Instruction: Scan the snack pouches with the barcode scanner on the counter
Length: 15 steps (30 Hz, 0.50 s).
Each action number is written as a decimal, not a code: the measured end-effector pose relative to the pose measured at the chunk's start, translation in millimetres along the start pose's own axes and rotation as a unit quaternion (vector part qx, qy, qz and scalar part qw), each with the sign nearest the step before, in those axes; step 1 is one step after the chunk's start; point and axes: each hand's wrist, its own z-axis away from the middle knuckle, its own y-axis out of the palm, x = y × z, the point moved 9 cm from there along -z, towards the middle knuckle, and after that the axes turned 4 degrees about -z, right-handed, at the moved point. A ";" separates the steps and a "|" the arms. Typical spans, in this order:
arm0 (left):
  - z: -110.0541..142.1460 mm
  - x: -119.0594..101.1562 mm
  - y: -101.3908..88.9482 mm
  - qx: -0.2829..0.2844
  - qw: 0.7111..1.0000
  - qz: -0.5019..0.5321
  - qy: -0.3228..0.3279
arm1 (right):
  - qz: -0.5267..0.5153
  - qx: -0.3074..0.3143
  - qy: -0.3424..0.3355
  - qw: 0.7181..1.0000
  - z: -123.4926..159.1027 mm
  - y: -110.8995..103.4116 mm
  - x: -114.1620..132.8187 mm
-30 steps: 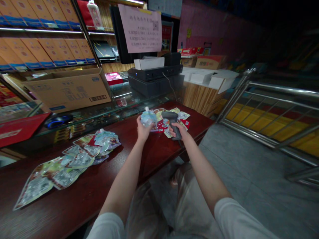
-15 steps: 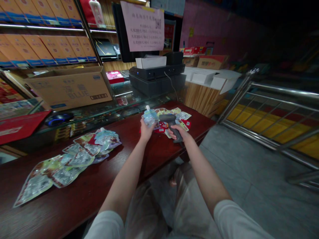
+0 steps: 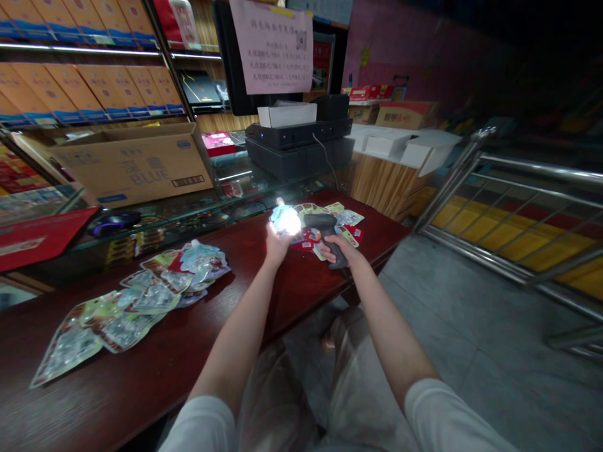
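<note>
My left hand (image 3: pixel 277 245) is closed on a light-blue spouted pouch (image 3: pixel 279 216), held upright with its white cap on top. Bright white light covers much of the pouch's front. In my right hand (image 3: pixel 340 250) is a dark grey barcode scanner (image 3: pixel 321 222), gripped by its handle, its head facing the pouch from close by. Behind and under the scanner lie several flat packets (image 3: pixel 349 217), some red. To the left, a spread of several clear-fronted packets (image 3: pixel 148 292) rests on the dark red wooden table (image 3: pixel 235 301), with another light-blue spouted pouch (image 3: pixel 200 256) on top.
A cardboard box (image 3: pixel 136 166) and a red folder-like sheet (image 3: pixel 42 238) with a mouse (image 3: pixel 113 221) stand on the glass counter at left. A monitor bearing a paper notice (image 3: pixel 273 50) rises behind. On the right is a metal railing (image 3: pixel 532 169).
A bright white glare has appeared on the pouch in my left hand. Both hands keep nearly the same place, and the view has shifted slightly.
</note>
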 end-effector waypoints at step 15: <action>-7.1 -18.9 -43.2 -0.004 0.993 -0.120 0.011 | 0.002 -0.002 -0.004 1.000 0.6 -0.2 3.5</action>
